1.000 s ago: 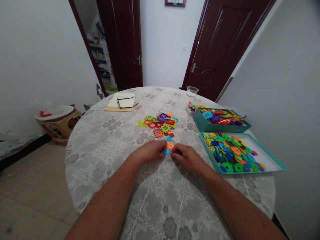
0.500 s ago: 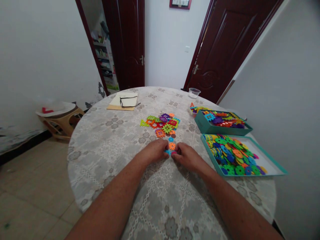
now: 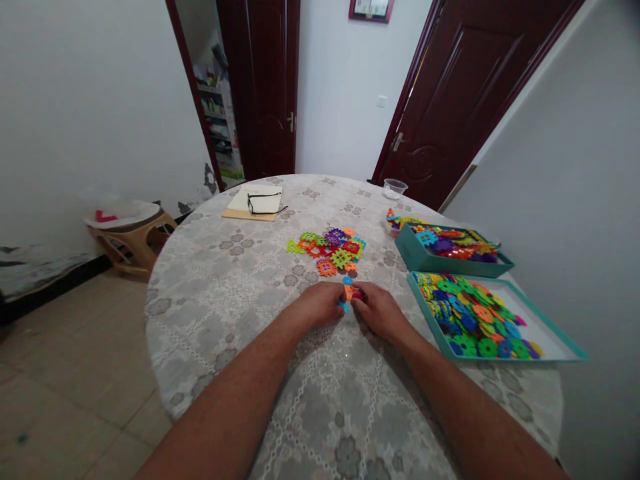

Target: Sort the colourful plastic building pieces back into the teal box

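Both my hands meet in the middle of the round table, fingertips almost touching. My left hand is closed, pinching a small blue plastic piece. My right hand is closed on a small red piece, held against the blue one. An orange piece lies right behind the fingers. Further back sits a flat cluster of joined colourful pieces.
Right of my hands lies a teal tray with several round colourful pieces, and behind it a teal box of more pieces. A clear cup, a notebook with glasses, a stool and dark doors stand beyond.
The view has shifted a little, so everything sits further right. My hands have drawn closer together, and the red piece in my right fingers now meets the blue one.
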Demonstrator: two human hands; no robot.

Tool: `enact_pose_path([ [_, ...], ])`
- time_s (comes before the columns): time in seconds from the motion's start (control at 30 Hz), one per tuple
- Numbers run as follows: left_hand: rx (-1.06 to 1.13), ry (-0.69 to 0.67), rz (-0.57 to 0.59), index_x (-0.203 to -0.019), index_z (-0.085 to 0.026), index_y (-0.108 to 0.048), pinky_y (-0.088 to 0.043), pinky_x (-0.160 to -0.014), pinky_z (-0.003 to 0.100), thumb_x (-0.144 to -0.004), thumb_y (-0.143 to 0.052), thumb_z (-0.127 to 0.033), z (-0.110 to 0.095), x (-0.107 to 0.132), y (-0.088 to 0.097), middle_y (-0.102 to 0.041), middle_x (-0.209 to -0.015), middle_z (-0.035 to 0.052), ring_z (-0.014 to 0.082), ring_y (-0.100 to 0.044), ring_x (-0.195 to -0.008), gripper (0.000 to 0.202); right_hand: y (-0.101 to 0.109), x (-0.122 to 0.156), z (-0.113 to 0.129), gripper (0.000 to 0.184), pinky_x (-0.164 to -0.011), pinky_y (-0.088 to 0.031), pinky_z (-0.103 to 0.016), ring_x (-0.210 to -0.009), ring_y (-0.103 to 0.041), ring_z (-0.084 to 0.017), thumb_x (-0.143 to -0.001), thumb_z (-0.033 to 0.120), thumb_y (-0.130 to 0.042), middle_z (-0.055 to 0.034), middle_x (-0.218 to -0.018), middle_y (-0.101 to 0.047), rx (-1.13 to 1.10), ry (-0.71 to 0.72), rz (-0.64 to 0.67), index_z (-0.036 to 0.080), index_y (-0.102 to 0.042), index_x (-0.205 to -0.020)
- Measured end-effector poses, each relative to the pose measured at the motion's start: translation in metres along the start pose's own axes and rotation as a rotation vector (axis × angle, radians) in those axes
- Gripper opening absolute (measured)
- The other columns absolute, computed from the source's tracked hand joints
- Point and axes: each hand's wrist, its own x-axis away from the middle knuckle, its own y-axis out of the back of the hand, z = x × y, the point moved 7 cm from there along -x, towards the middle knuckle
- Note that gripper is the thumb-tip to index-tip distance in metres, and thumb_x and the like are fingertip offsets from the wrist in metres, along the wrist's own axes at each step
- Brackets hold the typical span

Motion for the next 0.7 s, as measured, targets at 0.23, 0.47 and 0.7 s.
enact_pose_path([
  [0.23,-0.017,0.044,0.001,-0.098,-0.023,-0.07,-0.05,-0.082,0.031,-0.085,-0.065,-0.022,-0.004,0.003,0.004,-0.077,-0.114,0.0082,0.0264,-0.07,-0.105,0.014,-0.002,-0.017,-0.008,0.022,-0.075,-0.047,-0.028,-0.086,-0.068,-0.02,-0.087,0.018,-0.068,-0.0038,-0.095,-0.075,-0.019,-0.108,0.091,0.021,-0.071,-0.108],
  [0.47,-0.023,0.039,-0.012,-0.101,-0.022,-0.065,-0.049,-0.08,0.03,-0.085,-0.065,-0.022,-0.004,0.006,0.006,-0.075,-0.112,0.0065,0.0241,-0.069,-0.101,0.016,-0.003,-0.022,-0.013,0.02,-0.075,-0.046,-0.027,-0.088,-0.066,-0.018,-0.082,0.017,-0.071,-0.0025,-0.097,-0.073,-0.074,-0.132,0.073,0.02,-0.065,-0.1],
  [0.7,0.051,0.042,-0.058,-0.104,-0.023,-0.064,-0.047,-0.076,0.029,-0.084,-0.068,-0.021,0.004,0.004,0.004,-0.075,-0.106,0.0032,0.0216,-0.068,-0.094,0.02,-0.001,-0.01,-0.009,0.019,-0.078,-0.047,-0.028,-0.088,-0.065,-0.018,-0.085,0.021,-0.068,0.0003,-0.098,-0.071,-0.178,-0.039,0.04,0.024,-0.06,-0.102],
])
